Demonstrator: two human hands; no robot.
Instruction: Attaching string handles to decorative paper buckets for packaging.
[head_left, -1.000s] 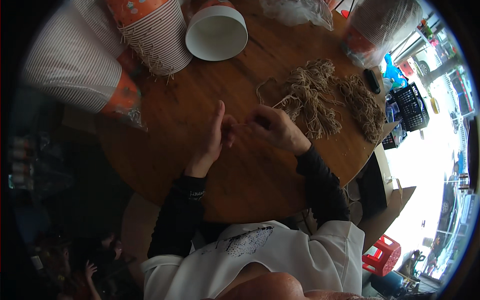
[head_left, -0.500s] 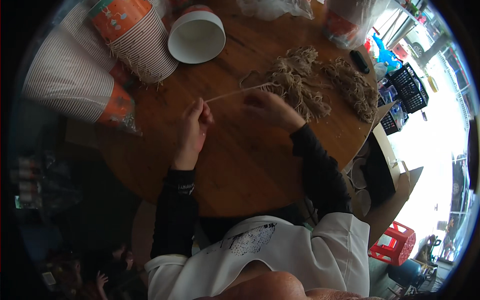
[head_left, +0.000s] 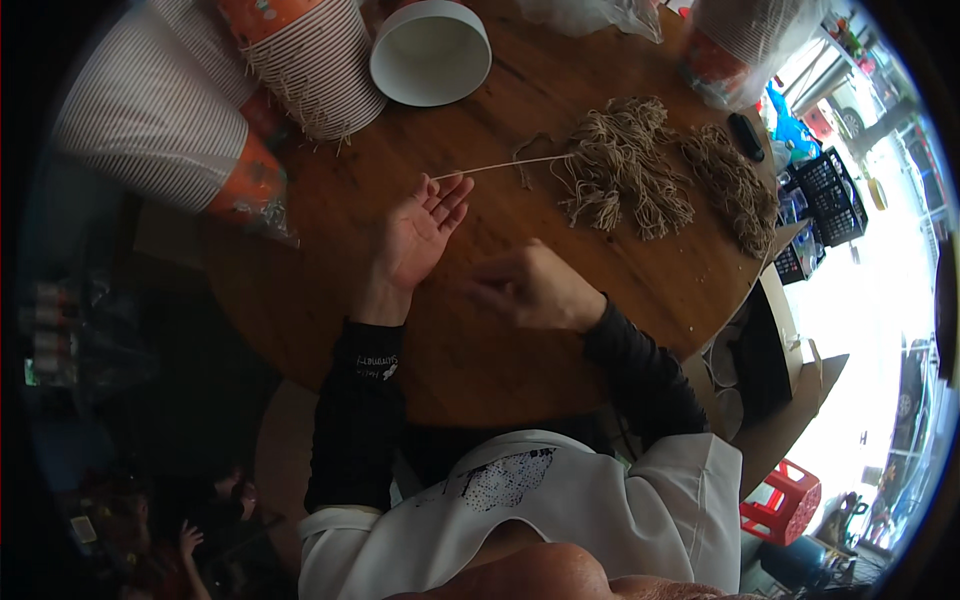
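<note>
My left hand (head_left: 418,238) is raised over the round wooden table, palm up, its thumb and first finger pinched on the end of a thin tan string (head_left: 505,165). The other fingers are slightly curled. From there the string runs right to a loose heap of tan strings (head_left: 628,175). My right hand (head_left: 540,288) hovers nearer to me, apart from the string; motion smears its fingers, so I cannot make out their grip.
A second string heap (head_left: 730,185) lies at the right, by a dark oblong object (head_left: 745,137). A white paper bowl (head_left: 430,55) lies tilted beside stacked paper bowls (head_left: 320,70) with strings on their rims. More wrapped stacks (head_left: 165,125) stand left. An open carton (head_left: 790,370) sits beyond the right edge.
My right hand has left the string and come back toward me. The left hand has turned palm up and shifted slightly right. The whole view has shifted a little.
</note>
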